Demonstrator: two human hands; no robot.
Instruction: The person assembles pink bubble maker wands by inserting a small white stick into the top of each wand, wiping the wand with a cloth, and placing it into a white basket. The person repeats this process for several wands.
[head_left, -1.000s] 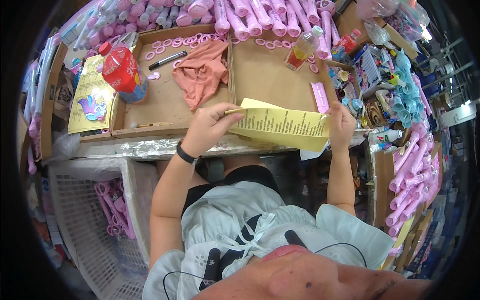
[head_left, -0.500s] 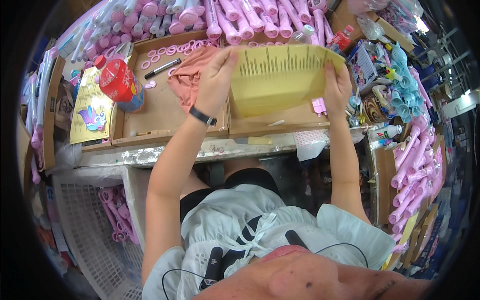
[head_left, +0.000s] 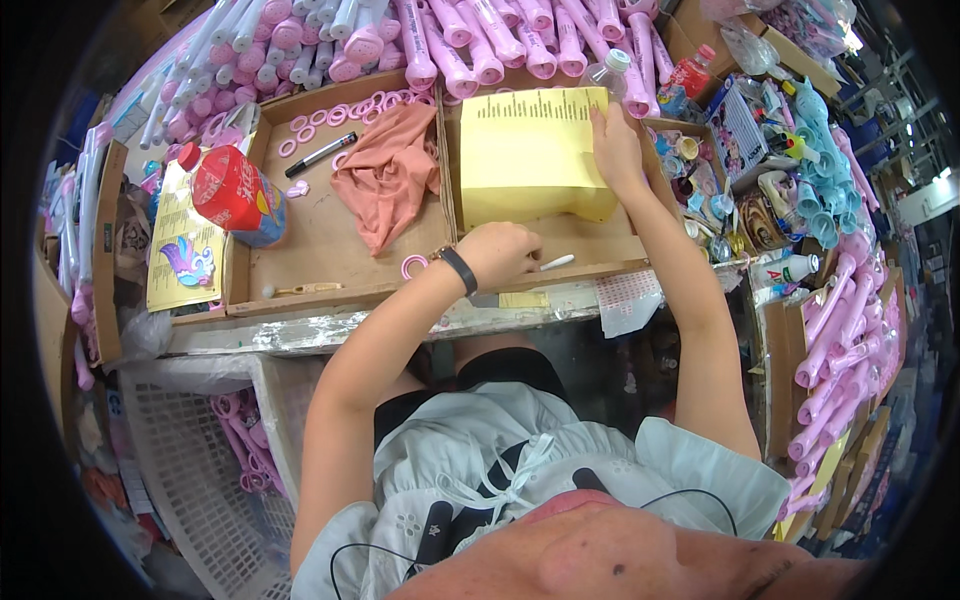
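A yellow sheet [head_left: 530, 150] with rows of small dark marks along its far edge lies in the right cardboard tray [head_left: 590, 260], its near part bent. At its right edge is my right hand [head_left: 618, 150], fingers closed on the margin. My left hand [head_left: 500, 252] is low over the tray's front, just below the sheet. Its fingers are curled, and whatever they hold is hidden. A slim white stick [head_left: 558, 262] lies right by those fingertips; contact is unclear. Close to my left wrist is a pink ring [head_left: 413, 266].
The left tray holds a salmon cloth [head_left: 390, 180], a black marker [head_left: 320, 155], pink rings [head_left: 340, 115] and a red-wrapped bottle [head_left: 235, 195]. Pink tubes [head_left: 500, 40] are piled behind. A clear bottle [head_left: 607, 72] stands beyond my right hand. Small jars [head_left: 690, 150] crowd the right.
The sheet, raised between both hands before, is down in the right tray. My left hand has left it and moved nearer and right; my right hand has shifted left along its edge.
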